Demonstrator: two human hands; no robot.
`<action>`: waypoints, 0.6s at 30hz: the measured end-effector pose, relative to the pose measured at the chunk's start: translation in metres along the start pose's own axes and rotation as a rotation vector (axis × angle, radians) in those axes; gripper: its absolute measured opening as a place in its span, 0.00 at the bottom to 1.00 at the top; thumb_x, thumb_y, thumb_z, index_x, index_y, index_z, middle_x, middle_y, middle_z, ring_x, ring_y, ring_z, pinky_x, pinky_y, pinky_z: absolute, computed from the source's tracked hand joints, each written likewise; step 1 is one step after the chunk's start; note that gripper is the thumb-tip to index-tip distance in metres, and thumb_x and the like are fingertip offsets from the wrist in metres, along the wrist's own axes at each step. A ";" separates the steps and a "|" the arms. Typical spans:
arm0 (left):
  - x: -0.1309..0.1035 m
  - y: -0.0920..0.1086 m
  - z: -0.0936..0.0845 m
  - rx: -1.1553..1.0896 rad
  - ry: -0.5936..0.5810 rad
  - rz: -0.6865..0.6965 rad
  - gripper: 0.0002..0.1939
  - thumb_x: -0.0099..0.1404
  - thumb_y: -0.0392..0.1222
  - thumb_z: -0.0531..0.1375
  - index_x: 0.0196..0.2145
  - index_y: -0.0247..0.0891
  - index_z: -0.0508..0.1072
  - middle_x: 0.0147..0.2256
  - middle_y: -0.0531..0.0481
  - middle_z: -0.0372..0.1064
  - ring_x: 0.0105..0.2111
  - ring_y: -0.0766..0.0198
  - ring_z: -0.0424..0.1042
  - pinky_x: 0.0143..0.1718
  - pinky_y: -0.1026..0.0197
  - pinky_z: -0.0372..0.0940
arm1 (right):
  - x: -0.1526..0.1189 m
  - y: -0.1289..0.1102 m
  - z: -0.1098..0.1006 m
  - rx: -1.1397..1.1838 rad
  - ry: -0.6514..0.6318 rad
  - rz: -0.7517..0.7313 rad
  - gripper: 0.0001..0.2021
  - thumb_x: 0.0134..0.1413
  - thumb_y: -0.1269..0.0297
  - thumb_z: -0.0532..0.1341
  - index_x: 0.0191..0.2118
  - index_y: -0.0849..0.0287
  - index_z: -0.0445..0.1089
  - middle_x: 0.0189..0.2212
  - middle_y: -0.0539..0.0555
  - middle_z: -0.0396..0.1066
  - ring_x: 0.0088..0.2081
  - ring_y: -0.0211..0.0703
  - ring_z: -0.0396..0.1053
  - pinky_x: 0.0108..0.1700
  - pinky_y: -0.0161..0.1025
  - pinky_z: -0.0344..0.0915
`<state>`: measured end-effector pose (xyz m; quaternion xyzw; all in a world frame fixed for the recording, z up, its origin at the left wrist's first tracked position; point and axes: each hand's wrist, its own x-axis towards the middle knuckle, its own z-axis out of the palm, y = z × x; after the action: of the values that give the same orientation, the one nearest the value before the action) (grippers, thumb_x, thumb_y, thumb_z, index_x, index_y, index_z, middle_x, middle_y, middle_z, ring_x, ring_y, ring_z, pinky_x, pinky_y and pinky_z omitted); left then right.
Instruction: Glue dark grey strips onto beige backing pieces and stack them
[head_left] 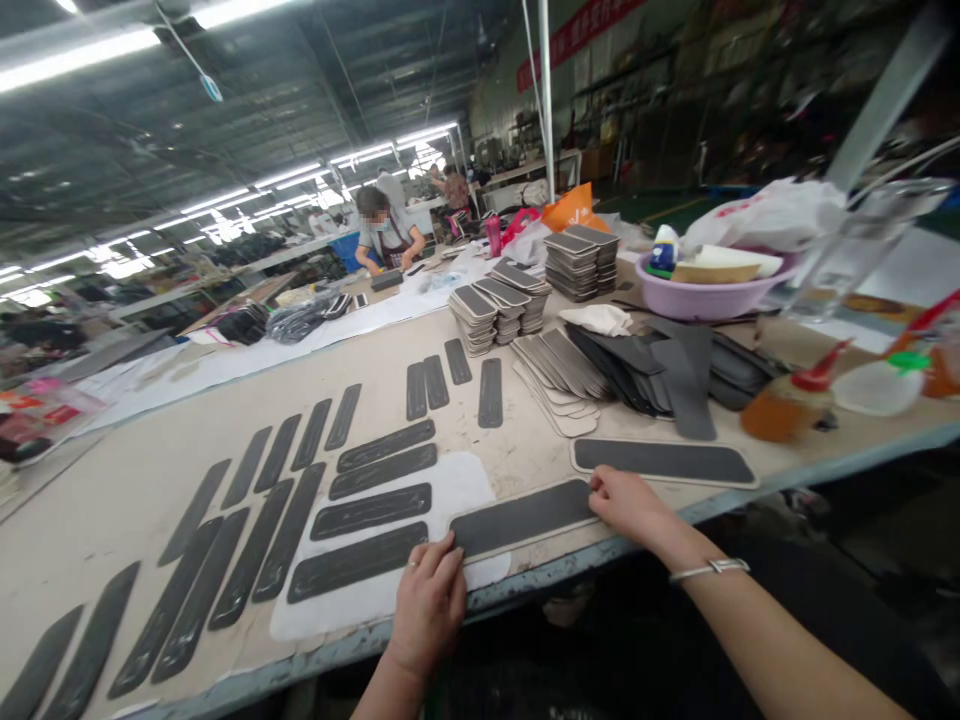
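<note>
A long dark grey panel with a pale border (525,515) lies flat near the table's front edge, between my two hands. My left hand (431,590) has its fingers closed at the panel's left end. At the other end, my right hand (626,505) pinches the panel's corner. Just beyond my right hand lies a similar bordered panel (664,461). Left of the panel, several dark strips with shiny wet-looking marks (360,560) rest partly on a white sheet (465,480). More such strips (247,550) are spread in rows further left.
Stacked panels (499,300) stand toward the back, near fanned pale pieces (562,375) and loose dark pieces (686,375). At right are a red-tipped amber bottle (787,405), a green-capped bottle (881,385) and a purple basin (705,295). A co-worker (386,235) works across the table.
</note>
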<state>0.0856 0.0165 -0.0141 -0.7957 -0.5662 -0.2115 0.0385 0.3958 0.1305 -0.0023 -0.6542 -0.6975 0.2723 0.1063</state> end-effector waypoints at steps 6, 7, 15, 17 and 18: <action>-0.001 0.000 -0.001 -0.059 -0.030 -0.068 0.11 0.61 0.32 0.53 0.40 0.40 0.70 0.47 0.45 0.66 0.43 0.56 0.64 0.46 0.50 0.62 | 0.004 0.006 0.004 -0.012 -0.027 0.000 0.07 0.45 0.70 0.54 0.32 0.59 0.66 0.24 0.51 0.71 0.28 0.40 0.67 0.29 0.33 0.52; -0.001 0.000 -0.001 -0.091 -0.017 -0.081 0.11 0.61 0.32 0.52 0.40 0.39 0.70 0.46 0.45 0.67 0.43 0.56 0.64 0.47 0.50 0.62 | 0.004 0.006 0.004 -0.014 -0.023 -0.001 0.07 0.45 0.70 0.55 0.33 0.59 0.66 0.24 0.51 0.71 0.28 0.40 0.67 0.29 0.33 0.53; -0.005 -0.005 0.007 -0.156 0.091 -0.213 0.15 0.63 0.32 0.51 0.48 0.34 0.63 0.43 0.41 0.66 0.45 0.58 0.65 0.47 0.54 0.64 | 0.004 0.009 0.006 -0.048 -0.002 -0.030 0.06 0.45 0.68 0.56 0.33 0.58 0.66 0.23 0.50 0.71 0.27 0.40 0.68 0.29 0.33 0.54; -0.006 -0.005 0.009 -0.103 0.077 -0.154 0.15 0.62 0.31 0.51 0.48 0.35 0.64 0.47 0.40 0.64 0.48 0.57 0.63 0.49 0.53 0.62 | 0.003 0.008 0.004 -0.039 0.000 -0.029 0.06 0.45 0.67 0.56 0.33 0.58 0.67 0.24 0.50 0.71 0.28 0.40 0.68 0.30 0.33 0.55; -0.006 -0.005 0.008 -0.083 0.055 -0.117 0.15 0.62 0.31 0.51 0.47 0.36 0.65 0.48 0.41 0.63 0.48 0.57 0.63 0.49 0.52 0.62 | 0.002 0.007 0.003 -0.028 0.001 -0.024 0.06 0.45 0.67 0.56 0.33 0.58 0.67 0.24 0.49 0.72 0.28 0.39 0.68 0.30 0.33 0.55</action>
<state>0.0821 0.0151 -0.0249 -0.7559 -0.6014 -0.2585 0.0088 0.4003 0.1322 -0.0089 -0.6475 -0.7089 0.2611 0.1006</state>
